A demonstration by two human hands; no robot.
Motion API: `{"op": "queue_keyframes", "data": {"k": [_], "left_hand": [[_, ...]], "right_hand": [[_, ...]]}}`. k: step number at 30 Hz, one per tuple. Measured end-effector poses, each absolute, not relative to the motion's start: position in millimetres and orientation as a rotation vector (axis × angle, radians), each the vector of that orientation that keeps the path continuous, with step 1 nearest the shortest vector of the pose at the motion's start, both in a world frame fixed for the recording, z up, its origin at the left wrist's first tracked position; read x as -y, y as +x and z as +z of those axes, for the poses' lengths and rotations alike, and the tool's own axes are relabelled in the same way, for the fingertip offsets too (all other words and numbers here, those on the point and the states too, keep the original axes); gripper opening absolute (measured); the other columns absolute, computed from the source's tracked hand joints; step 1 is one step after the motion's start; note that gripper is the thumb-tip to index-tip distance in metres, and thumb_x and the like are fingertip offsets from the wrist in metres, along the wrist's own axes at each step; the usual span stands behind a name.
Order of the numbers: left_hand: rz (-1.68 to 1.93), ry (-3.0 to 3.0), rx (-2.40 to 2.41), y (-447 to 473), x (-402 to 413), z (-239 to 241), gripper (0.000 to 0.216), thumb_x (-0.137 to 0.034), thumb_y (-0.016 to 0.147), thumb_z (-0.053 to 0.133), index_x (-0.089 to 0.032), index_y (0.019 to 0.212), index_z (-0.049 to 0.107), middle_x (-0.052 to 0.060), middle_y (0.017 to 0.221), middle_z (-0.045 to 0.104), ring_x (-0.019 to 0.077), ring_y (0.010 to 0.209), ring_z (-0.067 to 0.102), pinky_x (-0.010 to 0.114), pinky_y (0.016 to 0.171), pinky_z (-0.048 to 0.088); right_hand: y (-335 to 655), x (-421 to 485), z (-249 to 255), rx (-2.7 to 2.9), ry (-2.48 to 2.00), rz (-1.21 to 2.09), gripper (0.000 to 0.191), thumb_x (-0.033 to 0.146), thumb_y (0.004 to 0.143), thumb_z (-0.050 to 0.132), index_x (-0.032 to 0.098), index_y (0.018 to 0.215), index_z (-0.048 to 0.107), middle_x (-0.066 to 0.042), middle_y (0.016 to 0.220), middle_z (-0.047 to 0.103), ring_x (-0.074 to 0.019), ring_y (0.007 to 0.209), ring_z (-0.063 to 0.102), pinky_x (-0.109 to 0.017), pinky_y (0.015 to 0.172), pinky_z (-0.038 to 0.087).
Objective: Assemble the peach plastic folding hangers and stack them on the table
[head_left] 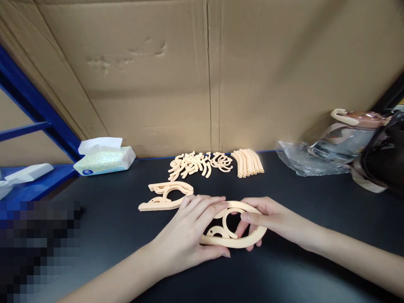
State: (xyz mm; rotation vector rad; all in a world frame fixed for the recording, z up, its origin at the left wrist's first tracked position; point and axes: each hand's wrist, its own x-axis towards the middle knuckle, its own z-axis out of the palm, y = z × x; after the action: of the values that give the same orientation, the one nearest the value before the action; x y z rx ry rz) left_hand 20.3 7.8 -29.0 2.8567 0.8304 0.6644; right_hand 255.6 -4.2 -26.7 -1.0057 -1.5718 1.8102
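Note:
A peach plastic folding hanger point(235, 240) lies folded on the black table point(299, 202), held between both hands. My left hand point(189, 229) rests over its left part, fingers laid across the top and thumb under the lower bar. My right hand point(263, 219) grips its right curved end, thumb on top and fingers beneath. Just behind my left hand lies a small stack of the same folded hangers point(166, 195).
Loose peach hook parts point(195, 163) and a row of curved bars point(248, 163) lie at the back by the cardboard wall point(176, 75). A tissue pack point(105, 159) sits back left. A plastic bag point(303, 162) and a lidded jug point(350, 136) stand back right.

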Motion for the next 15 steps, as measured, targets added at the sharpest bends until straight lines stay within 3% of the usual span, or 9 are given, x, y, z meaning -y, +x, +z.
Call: {"op": "queue_keyframes", "data": {"k": [7, 15], "left_hand": [[0.735, 2.913, -0.970, 17.4, -6.0, -27.6, 0.060, -0.039, 0.081, 0.064, -0.020, 0.131, 0.036, 0.012, 0.128, 0.054, 0.0280, 0.113, 0.049, 0.042, 0.095, 0.033], [0.710, 2.919, -1.055, 15.6, -8.4, -25.0, 0.060, -0.040, 0.082, 0.063, -0.021, 0.133, 0.038, 0.012, 0.129, 0.054, 0.0278, 0.111, 0.053, 0.042, 0.094, 0.032]], "right_hand": [[260.6, -1.8, -27.2, 1.512, -1.139, 1.821, 0.041, 0.050, 0.085, 0.058, 0.014, 0.104, 0.057, -0.010, 0.087, 0.069, -0.0185, 0.065, 0.069, -0.020, 0.044, 0.051], [261.3, -3.1, -26.3, 1.513, -1.092, 1.835, 0.037, 0.050, 0.084, 0.059, 0.014, 0.092, 0.055, -0.012, 0.086, 0.072, -0.0157, 0.059, 0.068, -0.021, 0.049, 0.050]]}}
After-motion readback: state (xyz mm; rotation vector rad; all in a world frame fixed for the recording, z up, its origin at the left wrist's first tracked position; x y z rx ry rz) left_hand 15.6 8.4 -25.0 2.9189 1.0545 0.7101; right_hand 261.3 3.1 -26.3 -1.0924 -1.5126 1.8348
